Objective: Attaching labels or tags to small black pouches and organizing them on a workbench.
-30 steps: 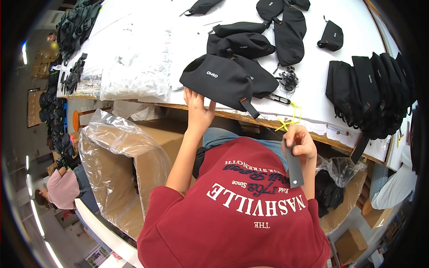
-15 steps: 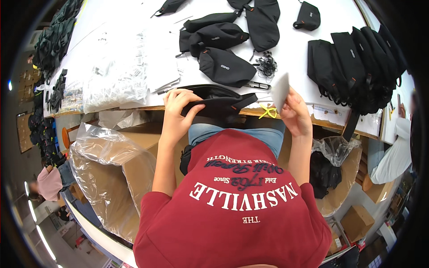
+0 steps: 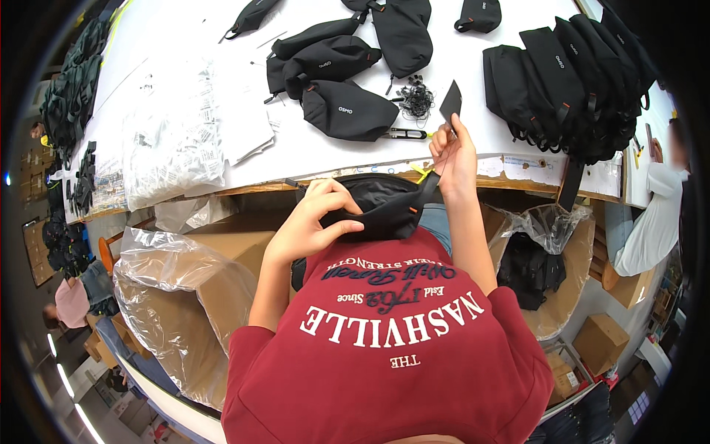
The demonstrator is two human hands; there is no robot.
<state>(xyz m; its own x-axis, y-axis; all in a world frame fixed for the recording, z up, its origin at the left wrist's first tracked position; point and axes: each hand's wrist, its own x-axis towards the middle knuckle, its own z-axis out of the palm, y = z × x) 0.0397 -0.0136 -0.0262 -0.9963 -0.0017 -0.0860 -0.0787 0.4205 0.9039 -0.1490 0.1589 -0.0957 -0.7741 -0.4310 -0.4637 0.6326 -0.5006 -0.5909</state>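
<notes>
A black zippered pouch (image 3: 392,211) lies over my lap at the table's edge, its mouth spread open and its dark lining showing. My left hand (image 3: 325,214) grips the near-left rim, thumb inside the mouth and fingers over the far side. Raised at the pouch's right end, my right hand (image 3: 455,157) pinches a small dark card (image 3: 451,101) between thumb and fingers. The pouch's short strap (image 3: 429,186) sticks up just under that hand. On the table beyond are a cutter knife (image 3: 407,134) and a tangle of thin black cords (image 3: 416,98).
Several finished-looking black pouches (image 3: 347,109) lie across the white table (image 3: 240,81). More are stacked at the right (image 3: 562,81). Small white packets in clear plastic (image 3: 174,126) sit at the left. Plastic-lined cartons (image 3: 177,311) flank me. A person in white (image 3: 654,207) is at far right.
The card has been turned from its pale face to its dark side and raised a little. The pouch has come nearer my body, its mouth more widely spread. The view has shifted slightly.
</notes>
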